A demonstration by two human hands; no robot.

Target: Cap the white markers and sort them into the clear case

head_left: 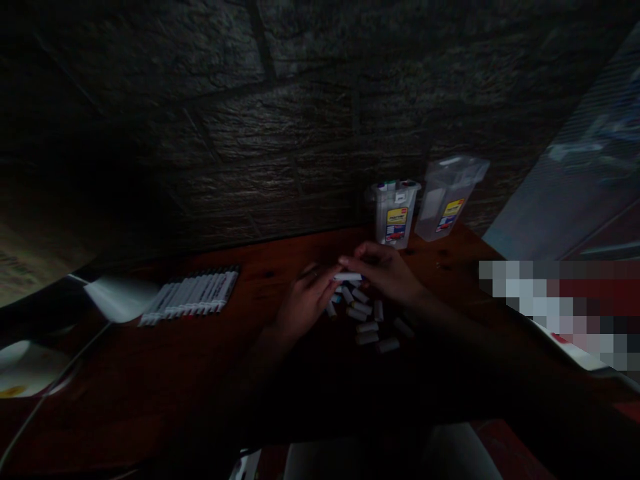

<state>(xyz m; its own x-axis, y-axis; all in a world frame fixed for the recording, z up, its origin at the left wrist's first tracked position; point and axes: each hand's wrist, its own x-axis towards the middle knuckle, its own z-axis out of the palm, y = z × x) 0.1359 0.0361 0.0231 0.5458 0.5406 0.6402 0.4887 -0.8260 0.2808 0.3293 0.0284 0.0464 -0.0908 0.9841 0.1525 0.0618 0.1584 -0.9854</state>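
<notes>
In front of me, my left hand [306,300] and my right hand [387,268] meet over the table, fingers closed. Between their fingertips lies a white marker [347,277] with a dark blue tip at its right end. How much of it the left fingers hide I cannot tell. Just below is a loose heap of short white marker caps [367,327], some with coloured ends. Farther left, a row of white markers [193,293] lies side by side on the brown table [260,267].
Behind the hands stands a clear plastic marker box [397,217] with coloured tops showing. To its right is a second clear box [449,200]. A textured dark wall [280,133] rises behind the table. A white cable [55,380] and a pale cup-like object [120,299] are at left.
</notes>
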